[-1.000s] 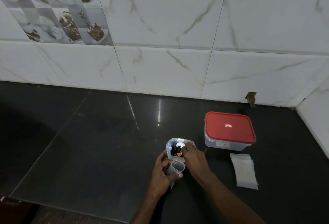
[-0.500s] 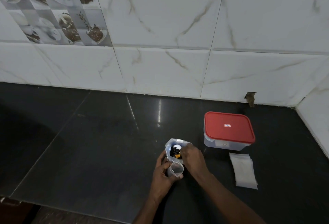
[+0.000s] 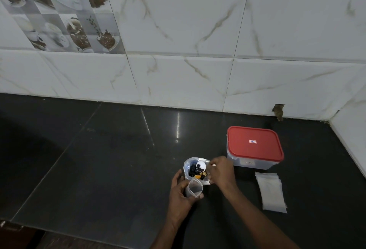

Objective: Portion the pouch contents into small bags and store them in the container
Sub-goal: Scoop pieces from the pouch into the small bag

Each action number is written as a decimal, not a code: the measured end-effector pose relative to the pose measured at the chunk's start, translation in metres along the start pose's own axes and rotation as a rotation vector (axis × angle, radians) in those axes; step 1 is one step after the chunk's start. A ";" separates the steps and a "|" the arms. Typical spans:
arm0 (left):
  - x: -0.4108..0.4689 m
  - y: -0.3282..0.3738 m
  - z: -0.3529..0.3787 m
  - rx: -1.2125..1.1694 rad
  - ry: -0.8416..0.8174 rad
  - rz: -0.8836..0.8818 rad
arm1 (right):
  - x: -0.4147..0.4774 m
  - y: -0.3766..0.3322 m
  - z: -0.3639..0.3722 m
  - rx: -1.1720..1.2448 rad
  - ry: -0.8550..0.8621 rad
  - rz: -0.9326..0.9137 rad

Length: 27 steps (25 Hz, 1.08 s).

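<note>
On the black countertop (image 3: 99,159), a clear container (image 3: 254,144) with its red lid on stands right, and a stack of flat small bags (image 3: 271,191) lies just in front of it. Left of the container, the open pouch (image 3: 187,167) of dark, white and orange pieces sits between the hands. The right hand (image 3: 220,171) curls finger and thumb round its right edge, while the left hand (image 3: 181,193) grips an open small bag (image 3: 194,188) touching the pouch's near side.

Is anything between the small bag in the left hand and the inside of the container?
Yes: the red lid sits on the container, covering its opening. Besides that, only the right hand, at the pouch, lies between it and the small bag.
</note>
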State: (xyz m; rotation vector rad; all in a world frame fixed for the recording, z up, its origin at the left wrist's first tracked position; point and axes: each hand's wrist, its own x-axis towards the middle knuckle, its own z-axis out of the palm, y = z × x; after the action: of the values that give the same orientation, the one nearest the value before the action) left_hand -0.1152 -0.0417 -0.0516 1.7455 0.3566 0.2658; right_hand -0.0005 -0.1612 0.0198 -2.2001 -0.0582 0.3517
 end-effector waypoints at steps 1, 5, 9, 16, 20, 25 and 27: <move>0.000 0.001 0.001 -0.011 0.016 -0.008 | -0.005 -0.002 -0.006 0.035 0.001 0.007; 0.006 0.003 0.003 0.008 0.049 -0.052 | -0.025 -0.013 -0.034 0.221 0.041 -0.046; 0.009 0.004 0.004 0.044 0.055 -0.082 | -0.058 -0.015 -0.030 0.104 0.145 -0.360; 0.008 0.004 0.003 -0.033 0.110 -0.127 | -0.078 0.047 0.000 -0.591 0.291 -1.073; 0.009 -0.003 0.005 -0.068 0.142 -0.152 | -0.067 0.046 -0.001 -0.487 0.305 -1.011; 0.007 -0.010 0.003 -0.043 0.100 -0.140 | -0.035 0.033 -0.009 -0.477 0.271 -0.524; 0.006 -0.011 0.003 -0.027 0.068 -0.135 | -0.029 0.026 -0.007 -0.654 0.169 -0.473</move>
State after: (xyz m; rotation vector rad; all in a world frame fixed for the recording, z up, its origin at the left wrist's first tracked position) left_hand -0.1091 -0.0401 -0.0634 1.6806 0.5153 0.2319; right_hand -0.0289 -0.1878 0.0098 -2.7428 -0.6695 -0.1475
